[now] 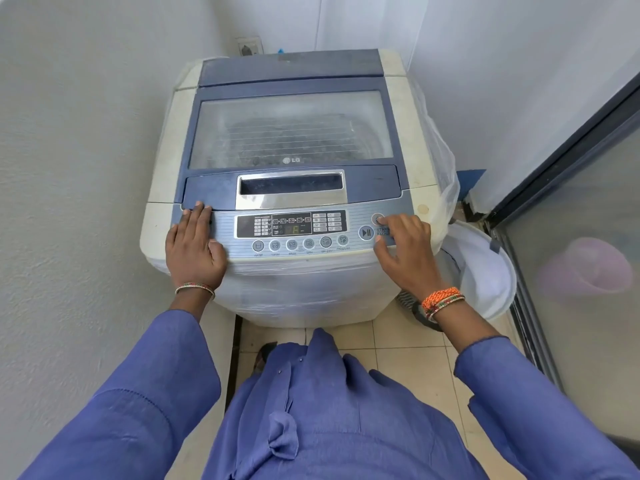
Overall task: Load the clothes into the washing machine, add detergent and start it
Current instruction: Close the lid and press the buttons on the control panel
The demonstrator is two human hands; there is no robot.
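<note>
Washing machine (pixel 294 188) in the corner between white walls, lid (pixel 291 129) closed. Left hand (pixel 194 247) flat on the control panel (pixel 294 233), fingers straight. Right hand (pixel 405 247) spread, forefinger on the round button (pixel 377 218); nothing gripped.

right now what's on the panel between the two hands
In the head view, between the left hand and right hand lie the display, a row of round buttons and the start/pause button.

"LG" on washing machine lid (pixel 291 160), "START PAUSE", "SPIN" on control panel (pixel 353 216)
</note>
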